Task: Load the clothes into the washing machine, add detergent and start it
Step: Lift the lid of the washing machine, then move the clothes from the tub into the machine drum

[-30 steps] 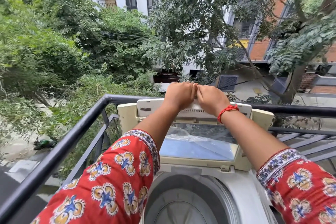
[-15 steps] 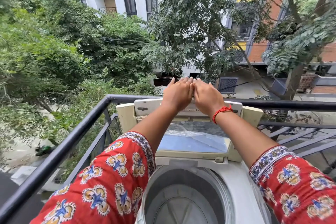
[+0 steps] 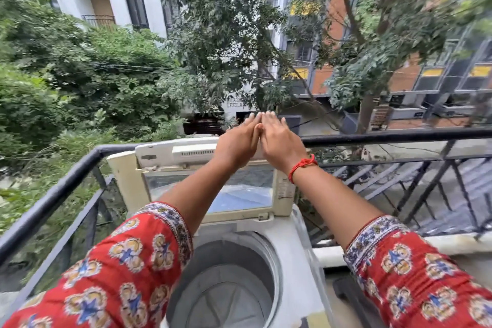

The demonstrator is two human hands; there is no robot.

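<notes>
Beyond the fingertips, across the street, a white wall carries the letters "LEELA" (image 3: pixel 234 104); the line above them is half hidden by leaves and cannot be read. A sticker on the lid frame, just below the right wrist, is too small to read.

The left hand (image 3: pixel 237 141) and right hand (image 3: pixel 279 142) lie side by side, fingers straight and holding nothing, their inner edges touching, over the top edge of the raised lid (image 3: pixel 213 181) of the washing machine (image 3: pixel 300 242). The folded lid stands nearly upright, its long axis running left to right under both palms, window facing the person. Below the forearms the drum (image 3: pixel 226 282) opens upward, with no clothes visible inside.

A black railing (image 3: pixel 399 136) passes close behind the lid and bends around the machine's left side, leaving open floor only to the right.
</notes>
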